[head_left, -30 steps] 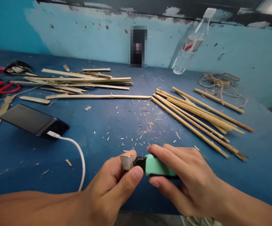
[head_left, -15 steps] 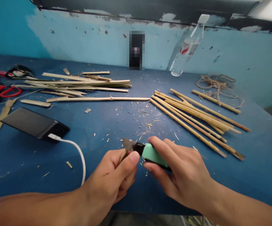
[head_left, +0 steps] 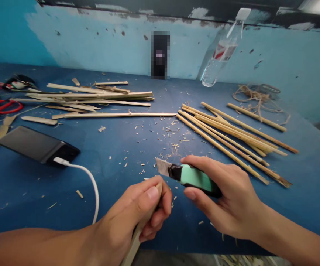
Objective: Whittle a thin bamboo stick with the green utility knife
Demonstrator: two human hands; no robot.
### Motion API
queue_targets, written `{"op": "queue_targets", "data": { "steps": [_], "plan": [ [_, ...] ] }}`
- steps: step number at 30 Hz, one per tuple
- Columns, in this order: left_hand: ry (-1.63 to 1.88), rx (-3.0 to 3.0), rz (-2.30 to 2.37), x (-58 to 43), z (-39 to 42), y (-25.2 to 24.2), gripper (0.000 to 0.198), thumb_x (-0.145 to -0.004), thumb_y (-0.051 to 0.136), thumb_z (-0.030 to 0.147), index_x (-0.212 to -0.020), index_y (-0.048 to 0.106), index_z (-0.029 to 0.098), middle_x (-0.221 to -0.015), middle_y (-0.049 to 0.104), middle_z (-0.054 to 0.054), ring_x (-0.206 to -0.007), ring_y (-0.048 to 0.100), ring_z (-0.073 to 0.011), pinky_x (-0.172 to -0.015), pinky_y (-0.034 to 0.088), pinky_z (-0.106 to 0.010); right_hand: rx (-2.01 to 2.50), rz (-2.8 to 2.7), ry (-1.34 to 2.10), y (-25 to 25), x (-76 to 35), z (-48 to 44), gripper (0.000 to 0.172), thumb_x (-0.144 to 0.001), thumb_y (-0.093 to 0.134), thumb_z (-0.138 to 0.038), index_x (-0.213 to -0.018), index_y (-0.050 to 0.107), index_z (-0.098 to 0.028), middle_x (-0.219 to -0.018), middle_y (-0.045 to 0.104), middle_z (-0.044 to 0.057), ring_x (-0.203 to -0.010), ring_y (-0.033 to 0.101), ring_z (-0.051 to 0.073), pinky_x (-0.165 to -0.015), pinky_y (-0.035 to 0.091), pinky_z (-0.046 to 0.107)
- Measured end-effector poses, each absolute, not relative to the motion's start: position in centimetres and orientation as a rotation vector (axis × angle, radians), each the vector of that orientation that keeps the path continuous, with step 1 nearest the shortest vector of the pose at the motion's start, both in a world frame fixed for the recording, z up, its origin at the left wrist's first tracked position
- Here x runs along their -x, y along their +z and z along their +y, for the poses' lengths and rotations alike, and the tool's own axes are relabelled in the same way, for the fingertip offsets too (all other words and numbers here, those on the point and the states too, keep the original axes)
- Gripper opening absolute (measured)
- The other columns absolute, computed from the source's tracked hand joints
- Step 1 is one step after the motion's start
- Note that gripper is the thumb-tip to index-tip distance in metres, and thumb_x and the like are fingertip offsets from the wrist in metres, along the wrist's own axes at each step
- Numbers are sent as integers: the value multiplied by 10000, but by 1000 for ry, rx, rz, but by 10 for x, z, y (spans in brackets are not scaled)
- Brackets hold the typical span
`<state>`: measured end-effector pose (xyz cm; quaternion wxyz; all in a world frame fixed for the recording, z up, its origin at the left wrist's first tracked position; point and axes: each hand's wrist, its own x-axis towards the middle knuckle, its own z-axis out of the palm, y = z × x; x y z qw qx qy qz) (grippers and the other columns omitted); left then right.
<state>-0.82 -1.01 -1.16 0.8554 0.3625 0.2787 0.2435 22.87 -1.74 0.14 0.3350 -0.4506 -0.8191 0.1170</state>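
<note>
Your right hand (head_left: 226, 199) grips one green-handled utility knife (head_left: 189, 176) with its blade out, while your left hand (head_left: 137, 214) is closed around one bamboo stick (head_left: 137, 232), just left of and below the blade. Beyond the knife, shavings (head_left: 165, 136) dot the blue table (head_left: 38, 192). Right of them lies one bundle of round sticks (head_left: 231, 136), too overlapped to count; left are one pile of split strips (head_left: 93, 98) and one black phone (head_left: 35, 145) on a white cable (head_left: 90, 181).

- Utility knife (head_left: 189, 176): mint-green body, black collar, short grey blade out, pointing left and slightly up, held above the blue table.
- Bamboo stick (head_left: 137, 231): pale, thin, running down-left; its tip seems hidden in the fist.
</note>
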Motion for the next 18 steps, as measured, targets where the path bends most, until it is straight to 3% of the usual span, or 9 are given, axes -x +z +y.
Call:
{"op": "queue_targets", "data": {
  "steps": [4,9,18],
  "plan": [
    [513,-667,591,12,-14,-9,273,-1029,537,497,-962,551,233,-730,334,66,-575,201,-95,-521,220,-191,1099,-2254,296,6,-231,-18,315,-1010,559,-403,-1266,544,-219,-945,752,40,-727,711,168,-584,491,275],
    [588,-950,610,14,-22,-6,229,-1017,586,479,-1097,547,268,-771,388,51,-615,274,-107,-535,258,-212,1057,-2328,301,4,-229,-18,341,-1010,554,-439,-1267,531,-217,-896,734,18,-709,711,176,-552,454,288],
    [770,-1095,870,3,-28,-4,299,-1004,605,528,-917,577,243,-627,329,73,-509,247,-84,-439,168,-218,1048,-2333,235,5,-224,-23,284,-1038,497,-439,-1199,529,-207,-885,726,27,-671,696,172,-498,409,298]
  ]
}}
